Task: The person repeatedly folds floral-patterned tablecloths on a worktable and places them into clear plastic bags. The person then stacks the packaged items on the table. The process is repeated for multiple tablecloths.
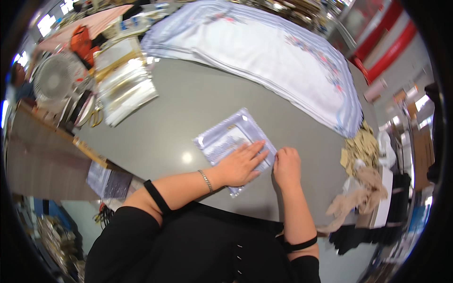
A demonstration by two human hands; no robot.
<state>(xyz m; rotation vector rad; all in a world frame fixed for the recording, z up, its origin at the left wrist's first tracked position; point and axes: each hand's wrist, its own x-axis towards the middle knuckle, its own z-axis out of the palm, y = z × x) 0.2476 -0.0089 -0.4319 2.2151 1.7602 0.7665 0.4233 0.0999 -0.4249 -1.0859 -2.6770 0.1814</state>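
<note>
A clear plastic bag point(220, 137) with folded lilac and white fabric inside lies slightly askew on the grey table point(188, 89), near its front edge. My left hand point(241, 164) rests palm down across the package, fingers stretched out flat on it. My right hand point(288, 167) is closed in a pinch at the bag's right edge. The bag's lower part is partly hidden under my left hand.
Layered white embroidered cloths point(250, 52) cover the back. At left are clear bags point(126, 94), scissors point(96, 113), a fan point(54, 78) and, beyond it, a person point(21, 82). Beige scraps point(358, 151) and tan fabric point(358, 198) lie at right.
</note>
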